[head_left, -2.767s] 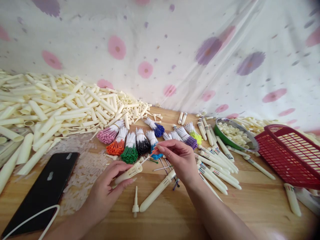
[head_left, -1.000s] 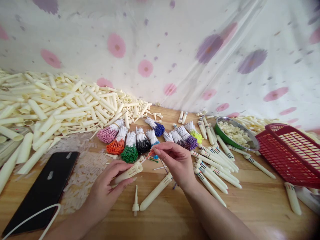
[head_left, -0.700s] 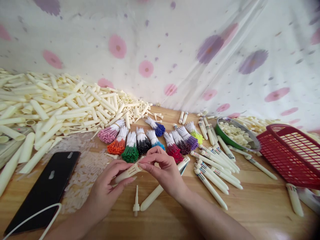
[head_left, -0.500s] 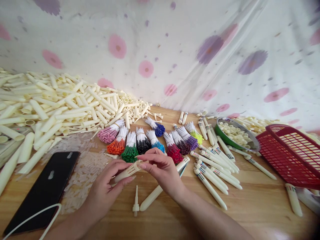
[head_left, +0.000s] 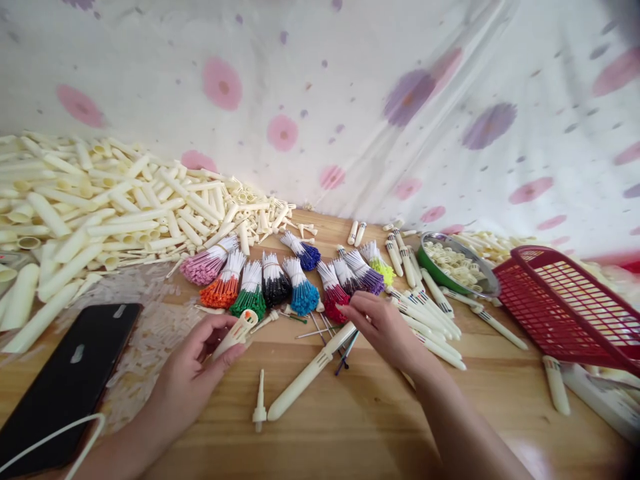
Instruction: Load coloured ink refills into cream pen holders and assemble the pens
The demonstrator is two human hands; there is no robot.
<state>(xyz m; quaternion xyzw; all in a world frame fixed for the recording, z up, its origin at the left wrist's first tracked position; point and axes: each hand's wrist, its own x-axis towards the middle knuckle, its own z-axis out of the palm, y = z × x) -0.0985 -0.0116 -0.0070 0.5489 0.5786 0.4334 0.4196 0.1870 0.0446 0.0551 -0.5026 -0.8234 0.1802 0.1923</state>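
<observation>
My left hand (head_left: 193,363) is closed around a cream slotted pen barrel (head_left: 234,337), its open end tilted up and a bit of orange showing inside. My right hand (head_left: 387,333) is apart from it, near the crimson refill bundle (head_left: 336,303), thumb and fingers pinched; what they hold, if anything, is hidden. Between the hands lies a long cream pen barrel (head_left: 303,385), with a few loose coloured refills (head_left: 345,357) by its upper end. Left of its lower tip is a small cream pointed plug (head_left: 260,403). Green (head_left: 249,297), black (head_left: 275,287) and blue (head_left: 303,293) refill bundles fan out behind.
A heap of cream barrels (head_left: 110,200) fills the back left. A black phone (head_left: 75,380) with a white cable lies at left, beside clear plastic bits (head_left: 150,347). Finished-looking pens (head_left: 430,320), a green bowl (head_left: 431,261) and a red basket (head_left: 565,300) occupy the right.
My right hand has left the slotted barrel and moved right, towards the crimson bundle. My left hand still holds the barrel, now with its open end turned up. The view has shifted slightly.
</observation>
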